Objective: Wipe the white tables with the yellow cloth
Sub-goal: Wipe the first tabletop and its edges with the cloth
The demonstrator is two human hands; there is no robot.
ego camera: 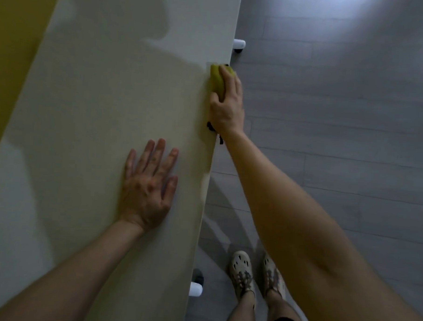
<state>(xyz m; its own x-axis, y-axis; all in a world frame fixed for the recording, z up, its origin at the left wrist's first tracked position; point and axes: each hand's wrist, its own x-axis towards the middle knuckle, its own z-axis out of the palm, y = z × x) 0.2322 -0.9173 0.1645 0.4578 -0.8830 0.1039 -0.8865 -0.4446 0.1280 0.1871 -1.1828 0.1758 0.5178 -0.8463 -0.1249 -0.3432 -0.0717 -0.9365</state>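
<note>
Head view, looking down the white bench. My left hand lies flat on the top near its right edge, fingers spread, bracing. My right hand curls over the yellow cloth and presses it on that edge, well ahead of the left. The cloth is bunched into a narrow wad; its long axis runs along the edge and points away from me, toward the far caster. I judge the edge pass to be under way. The top shows no wet track or smear, so I cannot tell how much is wiped; only this one bench is in view, beside grey floor
</note>
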